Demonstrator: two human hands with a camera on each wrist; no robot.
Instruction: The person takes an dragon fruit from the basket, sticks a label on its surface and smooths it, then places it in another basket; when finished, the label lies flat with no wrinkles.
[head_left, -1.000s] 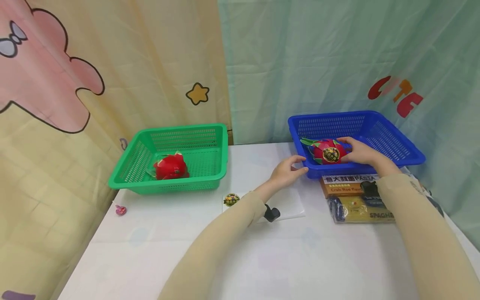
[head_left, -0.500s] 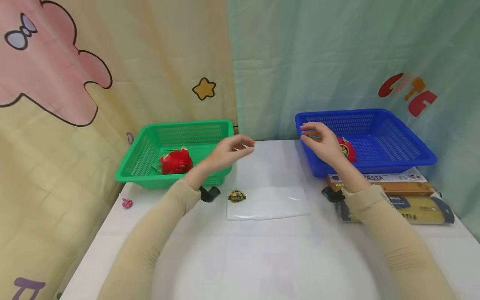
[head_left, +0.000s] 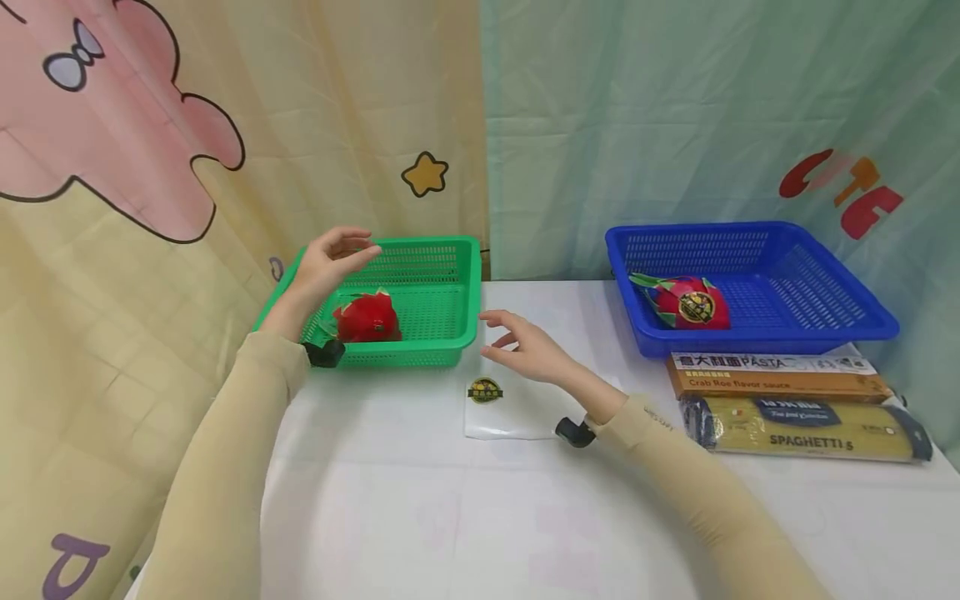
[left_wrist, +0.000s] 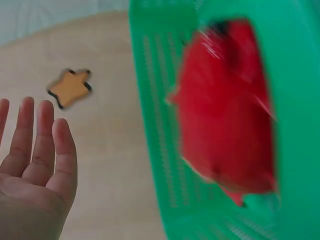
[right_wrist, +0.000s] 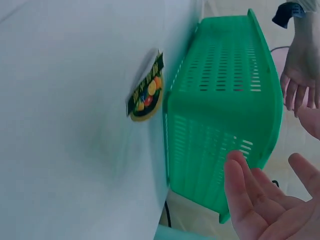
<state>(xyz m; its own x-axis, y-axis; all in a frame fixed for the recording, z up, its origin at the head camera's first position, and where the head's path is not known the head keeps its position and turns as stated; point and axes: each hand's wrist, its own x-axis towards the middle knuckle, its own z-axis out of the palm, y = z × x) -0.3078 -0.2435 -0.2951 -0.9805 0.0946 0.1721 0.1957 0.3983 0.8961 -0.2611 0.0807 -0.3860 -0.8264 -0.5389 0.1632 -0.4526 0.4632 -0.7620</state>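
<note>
My left hand [head_left: 324, 262] hovers over the left part of the green basket [head_left: 470, 325], fingers relaxed and holding nothing. Below it in the basket lies a red dragon fruit [head_left: 367, 318], which also fills much of the left wrist view, blurred. My right hand [head_left: 528, 346] is in the air just right of that basket, above the white table, its fingers spread loosely with nothing between them. A second dragon fruit [head_left: 686, 304], with a round dark label and green leaf tips, lies in the left end of the blue basket [head_left: 765, 335].
A flat white plastic bag [head_left: 517, 421] with a round fruit sticker [head_left: 486, 390] lies between the baskets. Before the blue basket are an orange pasta box [head_left: 780, 382] and a spaghetti pack [head_left: 810, 429]. Curtains [head_left: 555, 167] hang behind the table.
The right hand has let go of the dragon fruit in the blue basket and moved left. The left hand has moved from the blue basket's rim to over the green basket.
</note>
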